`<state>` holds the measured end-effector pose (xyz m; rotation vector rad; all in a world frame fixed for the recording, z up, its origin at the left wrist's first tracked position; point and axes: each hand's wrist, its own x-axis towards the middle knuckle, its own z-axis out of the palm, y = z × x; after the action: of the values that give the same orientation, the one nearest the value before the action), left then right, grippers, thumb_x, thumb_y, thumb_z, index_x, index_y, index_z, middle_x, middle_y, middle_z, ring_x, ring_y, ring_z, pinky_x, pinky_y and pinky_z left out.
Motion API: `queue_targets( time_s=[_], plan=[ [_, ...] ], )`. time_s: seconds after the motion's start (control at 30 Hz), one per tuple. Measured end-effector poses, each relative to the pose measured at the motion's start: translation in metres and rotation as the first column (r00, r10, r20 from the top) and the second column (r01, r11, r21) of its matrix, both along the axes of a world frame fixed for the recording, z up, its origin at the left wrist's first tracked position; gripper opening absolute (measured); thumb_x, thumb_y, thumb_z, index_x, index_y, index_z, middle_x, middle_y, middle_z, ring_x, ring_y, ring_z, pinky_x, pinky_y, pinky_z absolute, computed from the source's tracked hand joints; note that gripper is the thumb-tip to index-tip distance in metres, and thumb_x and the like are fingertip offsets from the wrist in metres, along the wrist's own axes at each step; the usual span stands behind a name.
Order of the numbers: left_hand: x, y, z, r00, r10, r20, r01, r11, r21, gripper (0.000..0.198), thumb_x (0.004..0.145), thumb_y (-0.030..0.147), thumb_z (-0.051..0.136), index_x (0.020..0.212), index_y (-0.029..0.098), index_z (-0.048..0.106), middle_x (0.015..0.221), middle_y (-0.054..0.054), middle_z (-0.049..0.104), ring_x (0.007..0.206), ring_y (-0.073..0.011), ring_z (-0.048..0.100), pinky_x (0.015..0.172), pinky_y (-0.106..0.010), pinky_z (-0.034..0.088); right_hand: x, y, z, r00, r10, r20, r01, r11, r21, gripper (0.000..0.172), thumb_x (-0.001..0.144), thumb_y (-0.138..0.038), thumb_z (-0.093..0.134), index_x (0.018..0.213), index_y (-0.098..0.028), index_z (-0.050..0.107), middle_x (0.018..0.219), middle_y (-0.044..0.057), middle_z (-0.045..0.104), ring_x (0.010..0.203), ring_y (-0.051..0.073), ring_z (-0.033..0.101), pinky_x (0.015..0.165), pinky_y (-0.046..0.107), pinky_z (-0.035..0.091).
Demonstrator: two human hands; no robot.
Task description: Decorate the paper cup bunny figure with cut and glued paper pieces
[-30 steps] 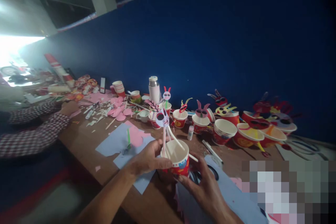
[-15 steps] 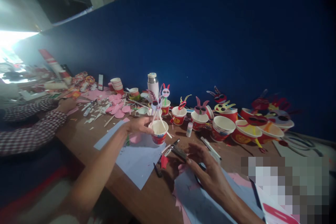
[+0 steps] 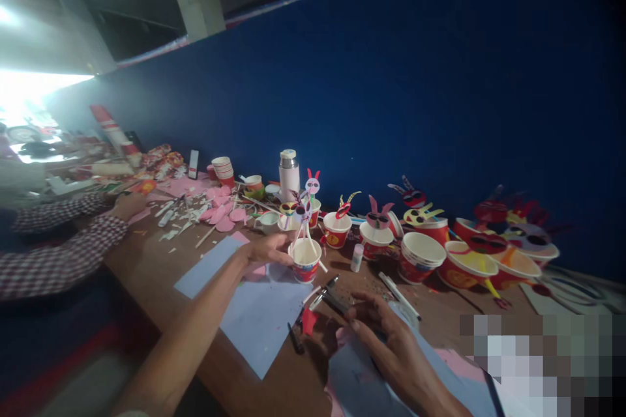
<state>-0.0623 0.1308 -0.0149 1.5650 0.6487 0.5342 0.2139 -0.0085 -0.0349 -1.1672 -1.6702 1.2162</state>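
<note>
My left hand (image 3: 270, 249) is at the left side of a red-and-white paper cup (image 3: 306, 270), its thumb against the cup near the rim and its fingers partly behind. Upright on white sticks in this cup stands a pale paper rabbit face (image 3: 302, 210) with dark glasses. My right hand (image 3: 384, 332) is low over the table, fingers curved and apart from the thumb. Beside its fingertips is a dark, narrow object (image 3: 336, 303), partly hidden by the hand. Pens (image 3: 325, 290) and a red paper scrap (image 3: 308, 321) lie just left of it.
More cups with paper faces (image 3: 375, 234) line the back right, near stacked cups (image 3: 421, 254) and a small white bottle (image 3: 357, 257). A flask (image 3: 289, 176) stands by the blue wall (image 3: 366, 78). Blue paper (image 3: 261, 319) and pink cutouts (image 3: 222, 212) lie leftward. Another person's checked sleeve (image 3: 92, 241) is far left.
The view has tilted slightly, so everything sits a little lower and further right. My left hand stays at the cup, and my right hand remains by the dark object.
</note>
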Motion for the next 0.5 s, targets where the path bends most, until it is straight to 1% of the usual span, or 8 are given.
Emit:
queue_targets(
  time_s=[0.17,0.23,0.3,0.37,0.4,0.43,0.47,0.5],
  plan=[
    [-0.003,-0.004,-0.004,0.993,0.092,0.071,-0.092,0.996,-0.014,0.074,0.064,0.021,0.071,0.130,0.019,0.038,0.135,-0.013,0.041,0.122,-0.0286,0.039,0.098,-0.041,0.034,0.000,0.001,0.000,0.999,0.004,0.041,-0.004,1.000,0.010,0.033,0.087,-0.036,0.046,0.116,-0.020,0.043,0.100,0.007,0.063,0.095,0.018,0.060,0.081,0.031,0.046],
    [-0.010,-0.011,-0.001,0.991,0.129,0.046,-0.129,0.992,-0.001,0.071,0.065,0.022,0.070,0.129,0.020,0.040,0.136,-0.012,0.041,0.122,-0.0274,0.040,0.099,-0.040,0.034,0.000,0.001,-0.001,0.999,0.005,0.049,-0.007,1.000,0.024,0.032,0.087,-0.036,0.046,0.115,-0.020,0.045,0.099,0.006,0.064,0.093,0.018,0.061,0.080,0.030,0.047],
    [-0.019,-0.023,0.003,0.976,0.216,-0.026,-0.214,0.975,0.056,0.066,0.066,0.023,0.069,0.126,0.022,0.043,0.135,-0.011,0.042,0.121,-0.0259,0.041,0.098,-0.038,0.035,0.002,0.001,0.000,0.998,0.001,0.067,-0.004,0.999,0.046,0.031,0.088,-0.036,0.045,0.115,-0.020,0.046,0.098,0.006,0.065,0.091,0.018,0.061,0.078,0.029,0.047],
    [-0.026,-0.040,0.005,0.919,0.382,-0.096,-0.363,0.917,0.167,0.058,0.068,0.026,0.068,0.123,0.022,0.047,0.130,-0.011,0.048,0.117,-0.0250,0.045,0.093,-0.035,0.039,0.004,0.002,0.001,0.992,-0.018,0.127,0.007,0.996,0.087,0.029,0.088,-0.036,0.045,0.111,-0.020,0.051,0.097,0.006,0.066,0.090,0.018,0.061,0.076,0.029,0.048],
    [-0.028,-0.049,0.005,0.862,0.495,-0.108,-0.465,0.858,0.221,0.053,0.069,0.029,0.066,0.119,0.020,0.051,0.123,-0.011,0.053,0.112,-0.0245,0.049,0.088,-0.033,0.042,0.005,0.003,0.002,0.984,-0.028,0.177,0.006,0.992,0.123,0.027,0.088,-0.036,0.045,0.108,-0.020,0.053,0.097,0.006,0.066,0.090,0.019,0.061,0.076,0.029,0.047],
    [-0.027,-0.059,0.003,0.802,0.580,-0.142,-0.541,0.806,0.241,0.045,0.070,0.033,0.064,0.112,0.018,0.055,0.114,-0.011,0.058,0.103,-0.0237,0.054,0.081,-0.031,0.045,0.006,0.004,0.001,0.970,-0.035,0.239,-0.007,0.985,0.170,0.025,0.088,-0.035,0.045,0.105,-0.021,0.056,0.097,0.005,0.066,0.090,0.019,0.061,0.076,0.030,0.047],
    [-0.025,-0.069,0.001,0.745,0.637,-0.200,-0.585,0.767,0.263,0.037,0.073,0.036,0.060,0.104,0.016,0.060,0.102,-0.009,0.063,0.092,-0.0220,0.058,0.074,-0.029,0.046,0.008,0.005,0.001,0.951,-0.043,0.307,-0.029,0.974,0.226,0.023,0.088,-0.034,0.045,0.101,-0.021,0.058,0.097,0.005,0.066,0.090,0.019,0.061,0.076,0.030,0.046],
    [-0.020,-0.078,-0.003,0.708,0.665,-0.239,-0.598,0.744,0.298,0.032,0.074,0.038,0.057,0.094,0.014,0.063,0.089,-0.008,0.065,0.081,-0.0199,0.060,0.067,-0.027,0.046,0.009,0.007,-0.001,0.925,-0.059,0.376,-0.056,0.956,0.287,0.021,0.088,-0.032,0.045,0.098,-0.021,0.060,0.096,0.005,0.066,0.089,0.019,0.061,0.076,0.031,0.046]
  ],
)
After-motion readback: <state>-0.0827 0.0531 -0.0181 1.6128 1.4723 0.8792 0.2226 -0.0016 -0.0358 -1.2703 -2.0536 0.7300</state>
